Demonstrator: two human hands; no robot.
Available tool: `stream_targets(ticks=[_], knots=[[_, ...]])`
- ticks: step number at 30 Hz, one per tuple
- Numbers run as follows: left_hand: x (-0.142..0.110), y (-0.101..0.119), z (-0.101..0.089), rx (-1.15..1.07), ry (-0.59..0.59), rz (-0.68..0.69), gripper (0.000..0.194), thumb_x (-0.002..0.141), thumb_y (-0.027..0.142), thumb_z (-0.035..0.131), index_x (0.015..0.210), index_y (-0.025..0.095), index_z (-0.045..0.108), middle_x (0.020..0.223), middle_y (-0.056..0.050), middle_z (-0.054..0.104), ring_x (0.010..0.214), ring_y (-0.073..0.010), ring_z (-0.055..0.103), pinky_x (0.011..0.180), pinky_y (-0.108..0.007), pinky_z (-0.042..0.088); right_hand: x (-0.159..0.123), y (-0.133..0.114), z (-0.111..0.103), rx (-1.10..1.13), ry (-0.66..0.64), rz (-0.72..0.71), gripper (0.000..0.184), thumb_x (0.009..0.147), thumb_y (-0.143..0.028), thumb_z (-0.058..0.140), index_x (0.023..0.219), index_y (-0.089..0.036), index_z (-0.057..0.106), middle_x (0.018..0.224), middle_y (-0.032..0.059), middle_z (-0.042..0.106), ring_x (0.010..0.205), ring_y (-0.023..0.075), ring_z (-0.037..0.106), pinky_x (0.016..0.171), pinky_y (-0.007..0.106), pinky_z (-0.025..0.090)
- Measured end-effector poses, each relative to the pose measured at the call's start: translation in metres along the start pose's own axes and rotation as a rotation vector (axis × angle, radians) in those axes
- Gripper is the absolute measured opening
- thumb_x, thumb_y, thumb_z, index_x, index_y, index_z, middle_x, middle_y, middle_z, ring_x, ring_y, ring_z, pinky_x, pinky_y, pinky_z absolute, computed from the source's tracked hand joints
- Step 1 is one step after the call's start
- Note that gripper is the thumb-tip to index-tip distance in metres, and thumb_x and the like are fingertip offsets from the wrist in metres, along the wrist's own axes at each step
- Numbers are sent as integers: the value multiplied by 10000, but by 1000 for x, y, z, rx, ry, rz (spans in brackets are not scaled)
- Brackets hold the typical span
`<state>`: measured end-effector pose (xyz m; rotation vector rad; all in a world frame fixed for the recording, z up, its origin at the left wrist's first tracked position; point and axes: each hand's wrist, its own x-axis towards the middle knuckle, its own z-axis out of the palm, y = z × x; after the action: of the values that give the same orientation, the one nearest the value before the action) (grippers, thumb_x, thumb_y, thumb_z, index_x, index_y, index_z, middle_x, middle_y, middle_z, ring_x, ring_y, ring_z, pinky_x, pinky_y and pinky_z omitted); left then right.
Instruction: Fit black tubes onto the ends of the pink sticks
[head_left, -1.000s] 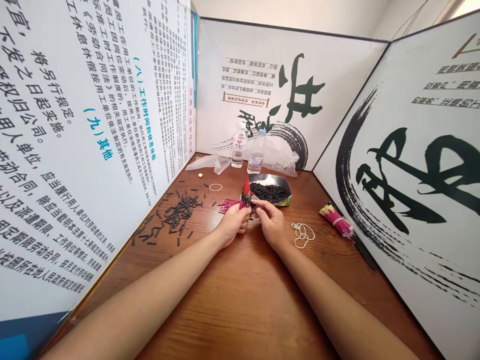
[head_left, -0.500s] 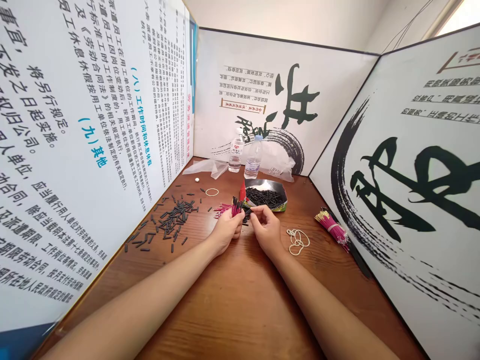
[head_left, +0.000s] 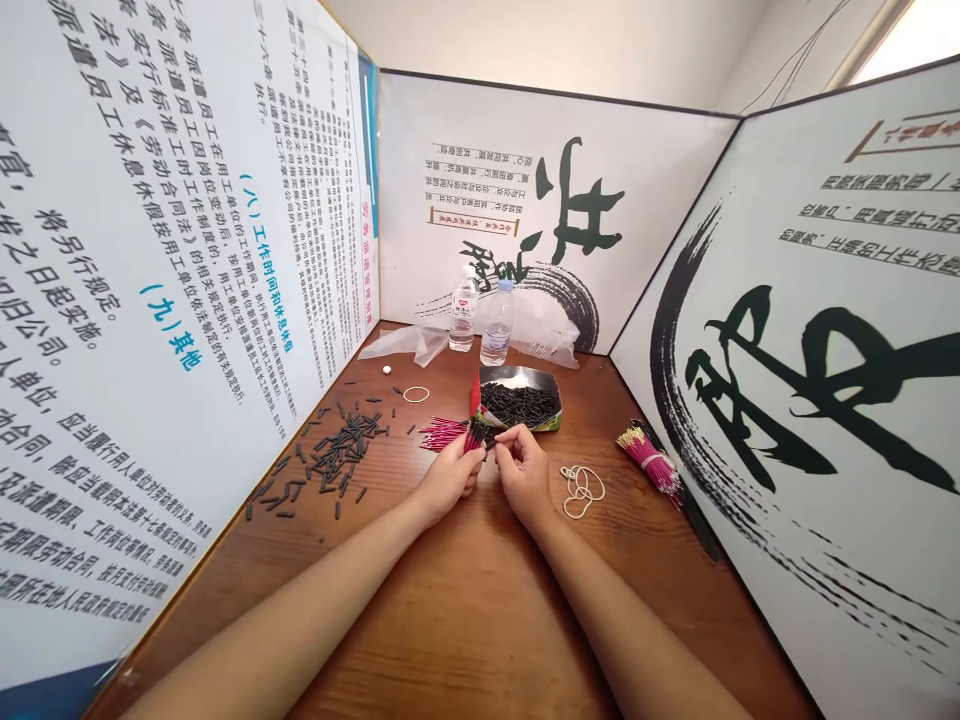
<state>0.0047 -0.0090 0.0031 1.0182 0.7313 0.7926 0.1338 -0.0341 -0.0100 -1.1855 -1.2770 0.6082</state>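
My left hand [head_left: 448,482] is closed around a bundle of thin magenta wires [head_left: 474,437] whose upper ends carry black sleeves. Thumb and forefinger of my right hand [head_left: 525,478] pinch a small black sleeve [head_left: 491,443] close beside that bundle; it is partly hidden by the fingertips. More magenta wires [head_left: 441,433] lie on the table just beyond my left hand. Behind both hands stands an open box [head_left: 475,398] holding many black sleeves [head_left: 517,404].
Loose black sleeves [head_left: 345,450] are scattered at the left. A tied magenta wire bundle [head_left: 654,462] and a tangle of pale rubber bands [head_left: 582,490] lie at the right. One band [head_left: 416,394], two water bottles [head_left: 496,325] and plastic bags [head_left: 405,345] are farther back. Printed panels [head_left: 487,200] enclose the table.
The view has shifted slightly. My right hand's fingertips have come closer to the bundle, and the sleeve at them sits nearer the wire ends. My left hand still grips the wires.
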Motion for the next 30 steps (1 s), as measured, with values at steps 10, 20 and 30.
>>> stream_targets(ticks=[10, 20, 30], knots=[[3, -4, -3, -7, -67, -11, 310, 795, 412, 603, 879, 214, 379, 552, 112, 317, 379, -28, 204, 391, -159, 128, 1, -4, 1, -11, 0, 10, 87, 812, -278, 556, 818, -196, 527, 592, -58, 475, 533, 114, 425, 529, 236, 337], [-11, 11, -11, -161, -166, -194, 310, 807, 349, 638, 925, 227, 379, 583, 110, 287, 399, -22, 168, 392, -129, 105, 2, -3, 16, 33, 88, 85, 171, 831, -340, 522, 739, -198, 506, 617, -44, 476, 572, 120, 443, 559, 240, 366], [-5, 16, -23, -385, -255, -378, 216, 815, 316, 525, 735, 178, 379, 612, 61, 308, 430, -34, 216, 400, -140, 151, 0, -2, 41, 153, 146, 133, 187, 823, -310, 525, 940, -191, 609, 819, 21, 606, 763, 164, 565, 729, 289, 458]])
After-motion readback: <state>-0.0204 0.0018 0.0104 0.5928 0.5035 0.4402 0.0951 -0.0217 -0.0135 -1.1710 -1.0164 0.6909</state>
